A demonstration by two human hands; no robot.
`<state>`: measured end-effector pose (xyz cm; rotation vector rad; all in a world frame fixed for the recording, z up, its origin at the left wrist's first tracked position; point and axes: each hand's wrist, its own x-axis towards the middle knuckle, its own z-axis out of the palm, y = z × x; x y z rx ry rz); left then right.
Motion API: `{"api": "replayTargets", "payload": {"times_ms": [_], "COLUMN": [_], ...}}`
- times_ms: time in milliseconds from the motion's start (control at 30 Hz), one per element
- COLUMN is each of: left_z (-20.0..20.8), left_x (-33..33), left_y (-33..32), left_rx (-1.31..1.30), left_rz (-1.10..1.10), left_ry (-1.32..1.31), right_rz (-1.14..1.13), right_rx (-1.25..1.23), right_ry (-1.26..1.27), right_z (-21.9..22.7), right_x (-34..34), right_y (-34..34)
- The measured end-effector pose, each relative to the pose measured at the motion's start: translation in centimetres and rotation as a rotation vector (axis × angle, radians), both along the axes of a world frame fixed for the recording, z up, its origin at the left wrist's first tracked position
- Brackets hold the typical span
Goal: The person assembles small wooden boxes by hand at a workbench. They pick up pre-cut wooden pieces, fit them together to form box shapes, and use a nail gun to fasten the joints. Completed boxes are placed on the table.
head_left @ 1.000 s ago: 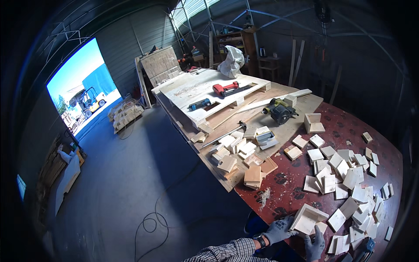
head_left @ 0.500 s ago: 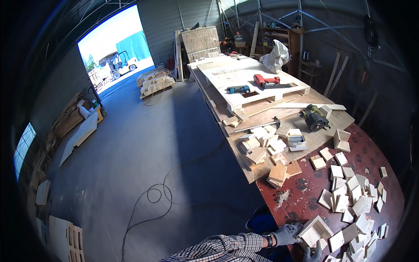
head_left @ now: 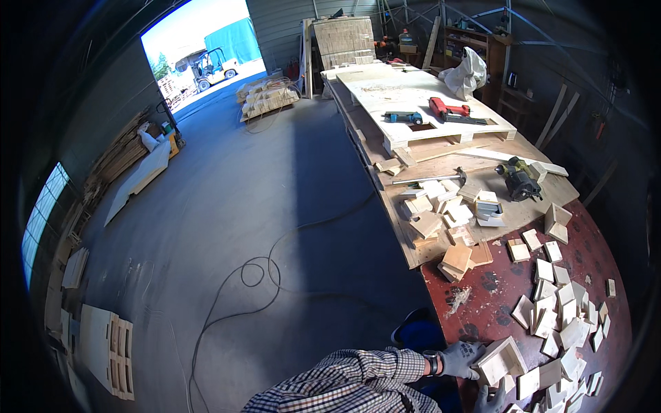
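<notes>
mainly my view has swung leftward, my left fingers (head_left: 471, 370) pinching the wooden box (head_left: 497, 363) at the edge of the red desk (head_left: 502, 297), while whether my right fingers (head_left: 498, 395) grip i cannot tell; likely a steadying step, calling for an even hold.

Dim workshop, daylight glaring white through the far left doorway (head_left: 196, 41), bright window panel (head_left: 45, 224) at left, hard-edged shadow (head_left: 330, 199) across the grey floor (head_left: 213, 186), pale wooden pieces (head_left: 571, 334) near right strongly lit, murky right wall (head_left: 616, 148), lines bending toward a black fisheye rim
</notes>
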<state>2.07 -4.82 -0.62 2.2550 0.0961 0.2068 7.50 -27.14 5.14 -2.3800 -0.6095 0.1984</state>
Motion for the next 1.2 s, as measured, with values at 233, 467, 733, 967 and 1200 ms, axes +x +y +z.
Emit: {"api": "replayTargets", "payload": {"times_ms": [233, 467, 733, 967, 1200], "left_z": [-0.1, -0.9, -0.2, -3.0, -1.6], "left_x": [-0.1, 0.1, 0.3, 0.8, 0.6], "left_y": [-0.1, -0.3, -0.6, -1.1, 0.0], "left_rx": [-0.077, -0.082, -0.05, 0.051, 0.079], "left_rz": [0.064, 0.082, 0.069, 0.097, -0.001], "left_ry": [-0.005, -0.075, -0.046, -0.128, -0.063], "right_rz": [-0.039, -0.02, -0.018, -0.017, -0.016], "right_rx": [-0.053, -0.067, -0.08, -0.111, -0.184], "right_ry": [0.025, -0.022, -0.039, -0.06, -0.042], "right_z": [1.1, 1.2, 0.7, 0.8, 0.7], "right_x": [-0.8, -0.5, -0.6, -0.6, -0.4], "right_y": [-0.1, -0.2, -0.3, 0.1, -0.4]}}
